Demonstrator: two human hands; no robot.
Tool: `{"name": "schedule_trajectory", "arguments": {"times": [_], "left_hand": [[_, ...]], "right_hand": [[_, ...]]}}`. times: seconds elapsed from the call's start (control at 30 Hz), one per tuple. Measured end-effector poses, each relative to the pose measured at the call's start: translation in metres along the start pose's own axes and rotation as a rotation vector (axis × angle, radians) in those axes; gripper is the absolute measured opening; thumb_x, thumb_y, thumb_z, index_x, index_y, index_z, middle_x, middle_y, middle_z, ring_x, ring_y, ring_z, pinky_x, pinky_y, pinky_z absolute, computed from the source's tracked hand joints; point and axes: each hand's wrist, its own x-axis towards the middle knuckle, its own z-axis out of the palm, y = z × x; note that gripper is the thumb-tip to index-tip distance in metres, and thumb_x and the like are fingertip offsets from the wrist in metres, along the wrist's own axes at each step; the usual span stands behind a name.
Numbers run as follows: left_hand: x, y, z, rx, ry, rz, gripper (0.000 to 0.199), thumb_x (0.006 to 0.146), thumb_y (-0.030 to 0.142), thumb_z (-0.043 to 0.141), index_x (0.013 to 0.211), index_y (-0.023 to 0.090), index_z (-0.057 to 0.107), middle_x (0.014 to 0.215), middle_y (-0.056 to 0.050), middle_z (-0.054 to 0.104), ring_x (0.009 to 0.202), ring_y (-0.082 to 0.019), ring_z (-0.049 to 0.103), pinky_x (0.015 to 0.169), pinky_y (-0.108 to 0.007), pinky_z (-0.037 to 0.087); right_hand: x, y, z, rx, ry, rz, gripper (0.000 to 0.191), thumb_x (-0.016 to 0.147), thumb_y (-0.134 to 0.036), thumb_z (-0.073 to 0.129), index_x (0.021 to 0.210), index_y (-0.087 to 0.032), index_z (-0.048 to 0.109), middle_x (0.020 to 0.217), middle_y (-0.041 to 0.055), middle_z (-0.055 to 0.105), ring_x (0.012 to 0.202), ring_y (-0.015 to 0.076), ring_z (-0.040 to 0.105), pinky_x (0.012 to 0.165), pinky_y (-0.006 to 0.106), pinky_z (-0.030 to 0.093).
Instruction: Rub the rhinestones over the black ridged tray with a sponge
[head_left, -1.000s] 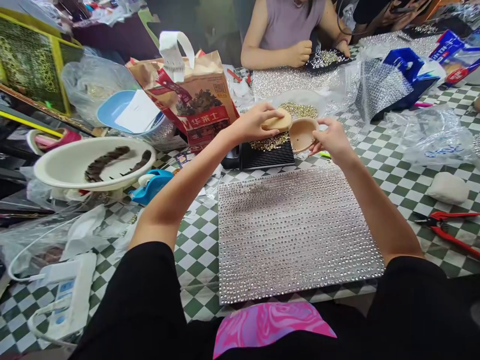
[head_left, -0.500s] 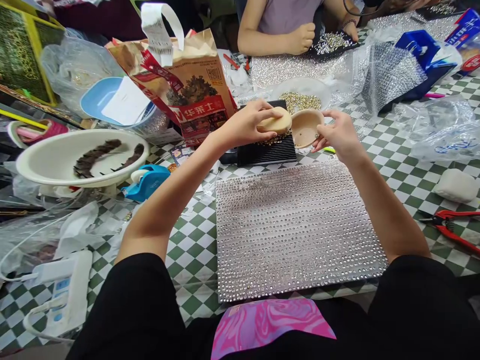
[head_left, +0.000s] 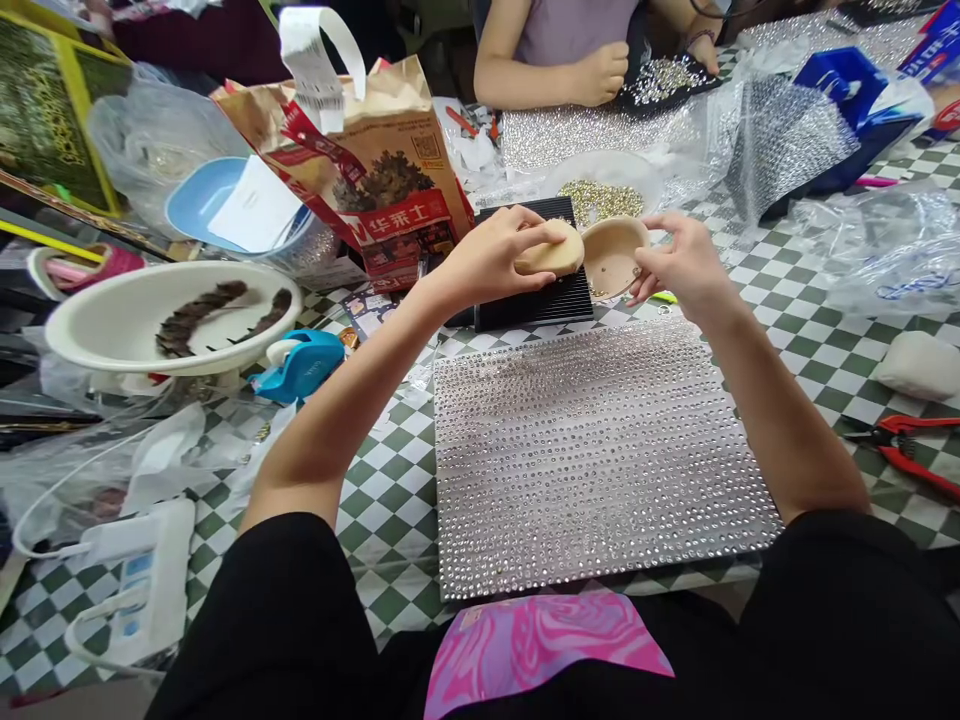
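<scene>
The pale bowl [head_left: 615, 258] is best gripped steadily by the right hand [head_left: 686, 265], while the round block [head_left: 551, 250] is clasped in the left [head_left: 499, 255].

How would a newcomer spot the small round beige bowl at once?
Find the large silvery rectangular sheet studded with rhinestones. Beyond its far edge lies a black ridged rectangular tray; by that tray's right side, the right hand holds the bowl. Unlike the smooth pale-yellow oval piece in the left hand, it is visibly hollow.
</scene>
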Motion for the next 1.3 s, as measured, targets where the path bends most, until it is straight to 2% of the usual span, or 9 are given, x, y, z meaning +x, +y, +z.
{"name": "schedule_trajectory", "arguments": {"times": [0.23,0.43,0.57,0.7,0.83,0.97,1.1,1.3], "left_hand": [[-0.005,0.0,-0.004,-0.054,0.022,0.01,0.054,0.085,0.039,0.066,0.138,0.029,0.056,0.141,-0.01,0.054,0.135,-0.03,0.048,0.122,-0.048,0.038],[0.023,-0.036,-0.012,-0.098,0.137,-0.045,0.051,0.082,0.05,0.063,0.13,0.035,0.06,0.14,-0.006,0.056,0.133,-0.032,0.047,0.124,-0.053,0.035],[0.047,-0.059,-0.007,-0.12,0.137,-0.066,0.051,0.079,0.051,0.061,0.127,0.034,0.062,0.137,-0.006,0.06,0.131,-0.032,0.049,0.123,-0.053,0.035],[0.059,-0.068,0.001,-0.125,0.122,-0.053,0.051,0.078,0.052,0.06,0.125,0.032,0.063,0.136,-0.007,0.061,0.13,-0.031,0.051,0.122,-0.054,0.036],[0.059,-0.07,0.006,-0.121,0.115,-0.038,0.052,0.078,0.051,0.06,0.126,0.033,0.063,0.138,-0.007,0.059,0.132,-0.031,0.049,0.123,-0.052,0.035],[0.053,-0.068,0.006,-0.114,0.105,-0.038,0.053,0.079,0.049,0.062,0.129,0.031,0.063,0.139,-0.008,0.058,0.134,-0.031,0.048,0.123,-0.049,0.036],[0.047,-0.059,0.004,-0.104,0.087,-0.038,0.054,0.082,0.047,0.06,0.132,0.027,0.061,0.139,-0.011,0.057,0.134,-0.031,0.048,0.123,-0.048,0.036],[0.037,-0.044,0.003,-0.084,0.062,-0.033,0.052,0.084,0.044,0.062,0.133,0.027,0.06,0.136,-0.011,0.057,0.133,-0.032,0.047,0.121,-0.049,0.038]], "right_hand": [[-0.001,-0.003,0.001,0.009,0.007,0.013,0.043,0.081,-0.004,0.054,0.123,-0.012,0.059,0.052,0.0004,0.06,0.047,0.0162,0.062,0.053,0.033,0.064],[-0.002,-0.005,0.002,0.011,0.006,0.025,0.041,0.083,-0.01,0.059,0.124,-0.013,0.06,0.052,0.0002,0.059,0.046,0.0152,0.061,0.054,0.034,0.064],[0.002,0.0,0.002,0.01,0.016,0.016,0.041,0.084,-0.01,0.058,0.125,-0.012,0.059,0.057,0.004,0.063,0.05,0.0169,0.063,0.059,0.037,0.065],[0.009,0.008,0.005,0.015,0.036,0.018,0.043,0.087,-0.014,0.059,0.13,-0.013,0.056,0.063,0.0065,0.067,0.058,0.0207,0.069,0.064,0.04,0.066],[0.015,0.01,0.009,0.023,0.047,0.02,0.045,0.089,-0.017,0.059,0.134,-0.013,0.053,0.065,0.0077,0.068,0.066,0.0243,0.073,0.069,0.043,0.066],[0.017,0.011,0.01,0.032,0.047,0.017,0.045,0.088,-0.015,0.057,0.133,-0.014,0.053,0.062,0.0053,0.067,0.062,0.0215,0.071,0.067,0.04,0.067],[0.015,0.011,0.01,0.04,0.037,0.007,0.045,0.087,-0.015,0.055,0.132,-0.015,0.053,0.058,0.002,0.064,0.053,0.0175,0.067,0.061,0.035,0.066],[0.007,0.004,0.008,0.026,0.02,0.004,0.043,0.086,-0.014,0.057,0.129,-0.016,0.056,0.057,0.0004,0.062,0.053,0.0171,0.066,0.061,0.035,0.067]]}}
